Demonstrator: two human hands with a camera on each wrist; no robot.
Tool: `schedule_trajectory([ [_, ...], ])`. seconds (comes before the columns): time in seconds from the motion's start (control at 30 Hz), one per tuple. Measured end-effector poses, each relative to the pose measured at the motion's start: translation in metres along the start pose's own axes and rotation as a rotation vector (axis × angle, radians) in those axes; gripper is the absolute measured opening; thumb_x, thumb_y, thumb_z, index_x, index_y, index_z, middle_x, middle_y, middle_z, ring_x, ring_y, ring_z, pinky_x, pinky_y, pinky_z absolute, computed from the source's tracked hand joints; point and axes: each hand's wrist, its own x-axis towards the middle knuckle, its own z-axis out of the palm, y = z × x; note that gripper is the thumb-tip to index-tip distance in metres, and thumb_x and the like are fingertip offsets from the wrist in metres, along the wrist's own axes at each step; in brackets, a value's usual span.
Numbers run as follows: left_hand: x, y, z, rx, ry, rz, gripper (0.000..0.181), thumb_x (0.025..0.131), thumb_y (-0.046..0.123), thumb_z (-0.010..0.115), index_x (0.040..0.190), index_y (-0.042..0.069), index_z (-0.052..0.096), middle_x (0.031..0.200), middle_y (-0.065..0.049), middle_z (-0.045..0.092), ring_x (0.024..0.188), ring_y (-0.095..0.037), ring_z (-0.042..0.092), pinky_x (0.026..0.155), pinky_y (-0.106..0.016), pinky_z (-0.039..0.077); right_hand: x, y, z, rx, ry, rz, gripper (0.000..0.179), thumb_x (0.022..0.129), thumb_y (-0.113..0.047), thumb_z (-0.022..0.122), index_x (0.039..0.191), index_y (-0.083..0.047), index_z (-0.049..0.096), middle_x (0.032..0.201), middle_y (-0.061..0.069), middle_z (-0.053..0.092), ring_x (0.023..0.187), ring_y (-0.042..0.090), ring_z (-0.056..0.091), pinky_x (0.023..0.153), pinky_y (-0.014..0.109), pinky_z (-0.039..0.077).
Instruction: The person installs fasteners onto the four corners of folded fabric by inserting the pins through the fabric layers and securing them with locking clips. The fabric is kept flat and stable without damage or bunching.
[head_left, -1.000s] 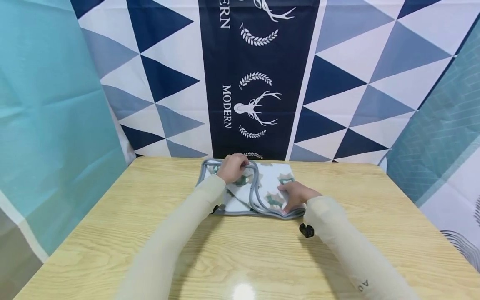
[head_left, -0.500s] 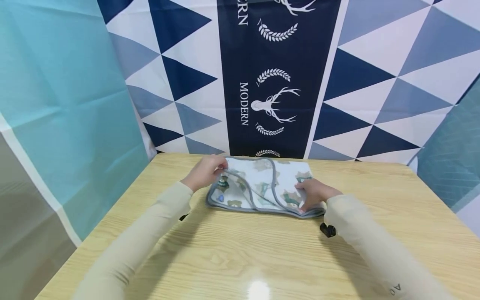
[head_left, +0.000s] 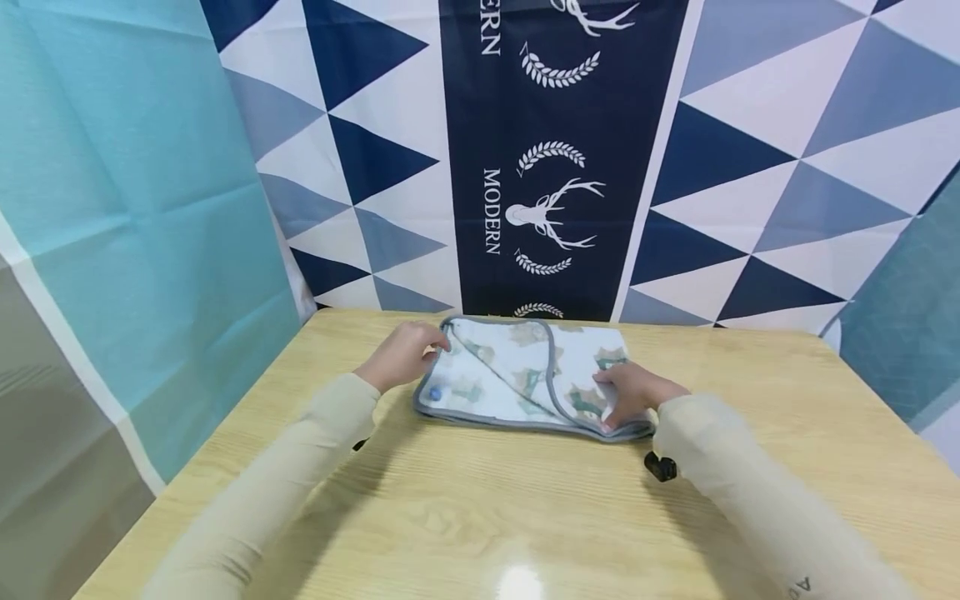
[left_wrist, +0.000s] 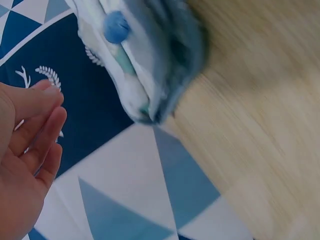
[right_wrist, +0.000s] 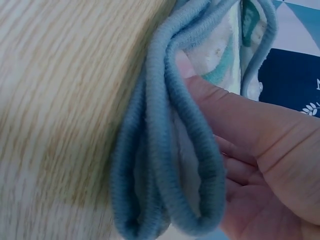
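Observation:
A folded white fleece cloth [head_left: 491,379] with a bear print and grey-blue trim lies at the table's far edge. A blue round button [head_left: 435,393] shows at its left end, and again as a blue button [left_wrist: 116,27] in the left wrist view. Beside the cloth's left edge is my left hand [head_left: 401,354]; the left wrist view has this hand [left_wrist: 30,150] apart from it, fingers loosely bent, nothing between them. My right hand [head_left: 637,392] rests spread on the right end. In the right wrist view its thumb [right_wrist: 220,102] presses on top, behind the trim [right_wrist: 157,120].
The wooden table [head_left: 450,508] stretches toward me. Behind it hangs a patterned curtain [head_left: 555,167] with triangles and deer heads. A turquoise sheet [head_left: 150,208] borders the left side, and another turquoise sheet [head_left: 907,325] the right.
My left hand has drawn a flap of the cloth leftward from the middle, and the flap now lies flat. The fingers have come off it. My right hand stays on the right end.

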Motion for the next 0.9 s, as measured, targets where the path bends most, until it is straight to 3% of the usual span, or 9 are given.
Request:
schedule_trajectory([
  [0.2, 0.051, 0.019, 0.024, -0.037, -0.094, -0.062, 0.027, 0.088, 0.006, 0.066, 0.115, 0.001, 0.066, 0.118, -0.014, 0.068, 0.114, -0.028, 0.062, 0.099, -0.038, 0.051, -0.006, -0.001, 0.004, 0.020, 0.023, 0.026, 0.084, 0.064, -0.024, 0.089, 0.132, 0.008, 0.051, 0.134, 0.028, 0.053, 0.126, 0.047, 0.048, 0.107, 0.053, 0.041],
  [0.4, 0.102, 0.029, 0.058, -0.073, -0.177, -0.147, 0.031, 0.094, 0.006, 0.057, 0.124, -0.001, 0.060, 0.126, -0.016, 0.063, 0.123, -0.030, 0.057, 0.106, -0.038, 0.046, -0.008, -0.007, 0.002, 0.039, 0.028, 0.056, 0.083, 0.065, -0.021, 0.089, 0.133, 0.007, 0.051, 0.136, 0.026, 0.053, 0.128, 0.046, 0.046, 0.108, 0.053, 0.040],
  [0.53, 0.125, 0.034, 0.083, -0.078, -0.215, -0.253, 0.039, 0.094, 0.004, 0.053, 0.133, 0.001, 0.054, 0.135, -0.015, 0.057, 0.129, -0.027, 0.052, 0.109, -0.037, 0.044, -0.008, -0.011, 0.006, 0.066, 0.018, 0.086, 0.083, 0.064, -0.020, 0.089, 0.133, 0.005, 0.052, 0.138, 0.026, 0.051, 0.130, 0.046, 0.044, 0.110, 0.053, 0.038],
  [0.63, 0.142, 0.037, 0.097, -0.076, -0.291, -0.303, 0.047, 0.094, 0.003, 0.049, 0.141, 0.004, 0.046, 0.145, -0.015, 0.049, 0.137, -0.027, 0.044, 0.114, -0.037, 0.039, -0.009, -0.012, 0.007, 0.089, 0.013, 0.114, 0.084, 0.064, -0.019, 0.090, 0.135, 0.004, 0.051, 0.140, 0.026, 0.049, 0.132, 0.045, 0.043, 0.112, 0.052, 0.036],
  [0.73, 0.160, 0.033, 0.112, -0.076, -0.371, -0.327, 0.051, 0.095, 0.003, 0.045, 0.146, 0.006, 0.039, 0.151, -0.014, 0.041, 0.142, -0.027, 0.037, 0.117, -0.038, 0.034, -0.009, -0.011, 0.007, 0.084, 0.012, 0.128, 0.084, 0.064, -0.020, 0.089, 0.136, 0.003, 0.050, 0.141, 0.024, 0.049, 0.133, 0.043, 0.042, 0.112, 0.052, 0.036],
  [0.77, 0.166, 0.025, 0.124, -0.063, -0.370, -0.321, 0.052, 0.095, 0.004, 0.045, 0.147, 0.010, 0.039, 0.152, -0.011, 0.042, 0.142, -0.026, 0.038, 0.116, -0.038, 0.036, -0.009, -0.011, 0.006, 0.088, 0.010, 0.134, 0.084, 0.065, -0.020, 0.089, 0.136, 0.002, 0.050, 0.142, 0.023, 0.049, 0.134, 0.043, 0.042, 0.113, 0.051, 0.036],
  [0.9, 0.178, 0.023, 0.134, 0.013, -0.381, -0.314, 0.050, 0.094, 0.007, 0.050, 0.144, 0.014, 0.044, 0.148, -0.008, 0.048, 0.137, -0.028, 0.044, 0.113, -0.041, 0.039, -0.011, -0.010, 0.002, 0.084, 0.016, 0.138, 0.085, 0.065, -0.021, 0.089, 0.137, 0.002, 0.049, 0.142, 0.022, 0.049, 0.134, 0.042, 0.042, 0.113, 0.051, 0.036],
])
